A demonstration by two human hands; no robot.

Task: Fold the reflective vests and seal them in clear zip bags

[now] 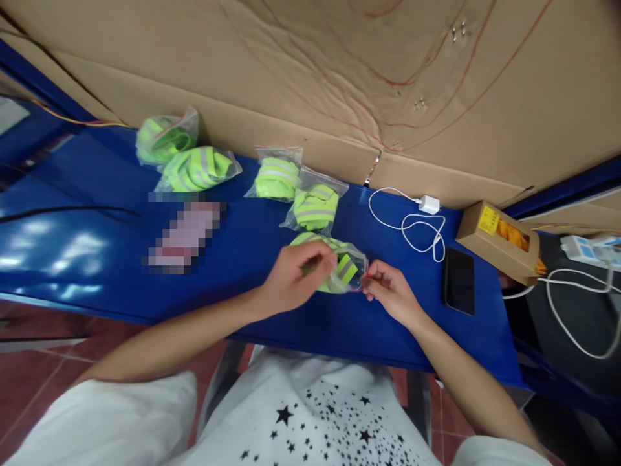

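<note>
A clear plastic bag [359,259] with a folded neon-yellow reflective vest [347,266] inside lies in front of me, near the table's front edge. My left hand [301,275] is closed over the bag's left side, its fingertips partly hidden behind the thumb. At the right end, my right hand [388,290] pinches the rim of the bag, where a thin red line runs along the edge. Just behind it sits another bagged vest [316,207], with one more bagged vest [277,176] beside that.
Two more bagged vests stand at the back left, one in front [201,169] and one behind [165,139]. A blurred-out pinkish item [187,236] lies left. To the right are a white charger [429,204] with its cable, a black phone [458,281] and a cardboard box [499,243].
</note>
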